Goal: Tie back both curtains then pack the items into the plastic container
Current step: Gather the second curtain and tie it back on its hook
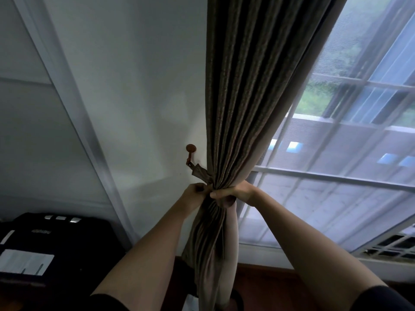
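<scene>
Head view shows a pale wall (134, 86) on the left and a big window (336, 176) on the right. A thin see-through cloth covers the glass, so the outside looks fuzzy. A brown curtain (247, 97) hangs in the middle, between the wall and the window, and it is bunched tight low down. Its top and bottom are cut off. A black box (56, 243) sits low on the left, with grey writing too blurry to read. A white label (24, 261) on it has marks that cannot be read either. A grille (390, 245) peeks in at the near right edge.

The right hand (235, 193) wraps around the bunched curtain, with its thumb in front and its fingers hidden behind the cloth. The left hand (194, 194) is curled just beside it and pinches the low end of the tieback (201, 173). The fingertips are hard to make out. The tieback runs up to a small brown hook (190, 151) on the wall.
</scene>
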A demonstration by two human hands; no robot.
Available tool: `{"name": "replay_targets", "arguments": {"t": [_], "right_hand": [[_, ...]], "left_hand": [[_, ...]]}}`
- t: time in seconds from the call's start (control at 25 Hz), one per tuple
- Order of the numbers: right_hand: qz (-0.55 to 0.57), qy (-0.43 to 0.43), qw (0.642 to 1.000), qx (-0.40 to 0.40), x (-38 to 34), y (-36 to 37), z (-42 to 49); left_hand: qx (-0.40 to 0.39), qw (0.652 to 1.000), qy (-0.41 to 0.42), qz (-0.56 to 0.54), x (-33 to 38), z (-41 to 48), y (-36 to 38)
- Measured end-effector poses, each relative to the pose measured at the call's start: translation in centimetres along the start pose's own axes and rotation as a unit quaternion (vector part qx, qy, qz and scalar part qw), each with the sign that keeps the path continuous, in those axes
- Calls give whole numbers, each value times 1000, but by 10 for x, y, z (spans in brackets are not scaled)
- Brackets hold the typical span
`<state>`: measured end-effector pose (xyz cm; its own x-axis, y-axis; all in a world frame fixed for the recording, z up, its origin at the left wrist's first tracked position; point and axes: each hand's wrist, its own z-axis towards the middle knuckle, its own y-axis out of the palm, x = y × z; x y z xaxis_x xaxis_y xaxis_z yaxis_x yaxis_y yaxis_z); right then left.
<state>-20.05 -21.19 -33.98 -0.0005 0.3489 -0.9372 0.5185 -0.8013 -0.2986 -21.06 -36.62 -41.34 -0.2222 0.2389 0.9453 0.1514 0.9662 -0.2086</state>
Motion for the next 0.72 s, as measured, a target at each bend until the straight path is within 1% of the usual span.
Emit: {"name": "replay_targets", "arguments": {"t": [0.08,0.2,0.28,0.36,0.52,0.64,0.72], "right_hand": [[3,-4,1000,2,-3,2,1],[11,-2,1000,-9,-7,4,-1],[18,-4,1000,-19,-8,5,-2],[23,-7,999,-26,-8,6,-3],[25,2,999,-31,-6,3,-2],[17,-8,1000,-10,0,4,4],[9,0,1000,-1,3,2,7]], "left_hand": [[-14,999,-9,-48,0,0,-2],[-75,997,9,-24,0,-2,-7],[-112,992,-4,-62,-3,0,-10],[-121,988,-18,-90,-4,-1,-10],[-126,989,-37,-64,0,-1,-12],[-149,987,-54,-40,-5,6,-16],[-160,984,-66,-38,-3,7,-18]]}}
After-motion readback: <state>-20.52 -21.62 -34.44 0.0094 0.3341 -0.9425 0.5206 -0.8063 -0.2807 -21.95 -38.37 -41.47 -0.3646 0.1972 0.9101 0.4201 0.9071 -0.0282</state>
